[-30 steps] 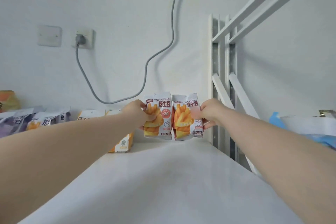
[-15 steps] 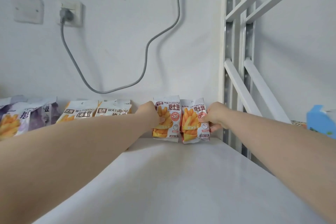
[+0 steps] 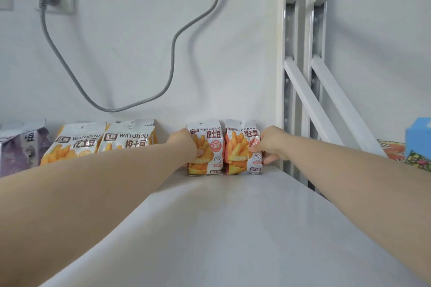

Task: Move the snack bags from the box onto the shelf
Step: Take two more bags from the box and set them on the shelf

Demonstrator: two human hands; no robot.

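L grip (image 3: 184, 145) pinches yellow snack bag (image 3: 208, 147) & R grip (image 3: 271, 144) pinches orange snack bag (image 3: 241, 147), both upright, touching, at back of shelf (image 3: 233, 228), so I'd seat bottoms flat, rest tops vs wall, then ease fingers off slowly w/o tipping either.

A smooth white shelf (image 3: 233, 228) runs away toward the wall. At its 12 o'clock edge two small bags stand upright against the wall, side by side and touching. One is a yellow-orange foil snack bag (image 3: 210, 149), gripped by the left hand (image 3: 184, 144). On its 3 o'clock side is a red-orange foil snack bag (image 3: 240, 149), pinched by the right hand (image 3: 271, 144). Toward 10 o'clock two larger yellow-and-white foil snack bags (image 3: 74, 144) (image 3: 128, 140) lean back, overlapping, their bases hidden. Beyond them, at 9 o'clock, stands a purple foil snack bag (image 3: 21, 147).
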